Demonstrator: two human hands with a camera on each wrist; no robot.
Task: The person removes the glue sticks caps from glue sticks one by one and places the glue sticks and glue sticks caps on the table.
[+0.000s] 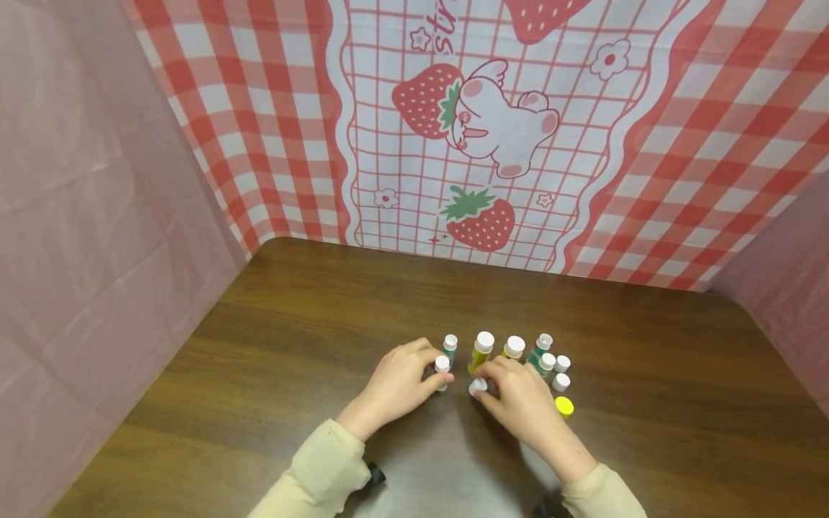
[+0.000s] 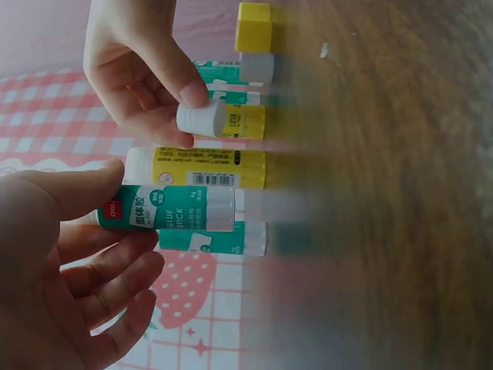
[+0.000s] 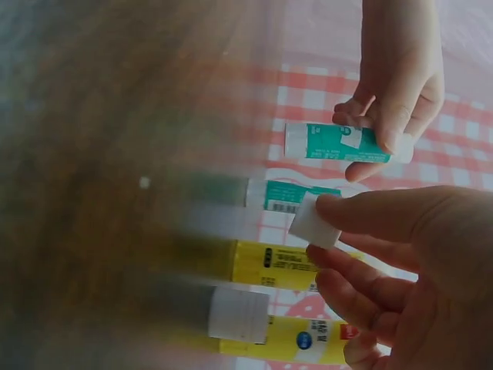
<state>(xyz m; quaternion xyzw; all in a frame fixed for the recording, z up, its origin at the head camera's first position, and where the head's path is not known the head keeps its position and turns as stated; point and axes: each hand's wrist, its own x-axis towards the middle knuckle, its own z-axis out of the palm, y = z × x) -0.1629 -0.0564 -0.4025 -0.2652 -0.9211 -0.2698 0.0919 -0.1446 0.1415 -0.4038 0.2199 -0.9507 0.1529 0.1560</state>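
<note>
My left hand holds a green glue stick upright between thumb and fingers, close over the table. Its narrow white top pokes up above the fingertips. To the right, my right hand pinches a small white cap between thumb and forefinger, apart from that stick. Another green glue stick stands just behind the left hand. Two yellow glue sticks with white tops stand beyond the right hand, which partly hides one of them.
Two more green glue sticks stand to the right of the yellow ones. Beside them lie two white caps and a yellow cap, near the right wrist. A checked strawberry cloth hangs behind the wooden table.
</note>
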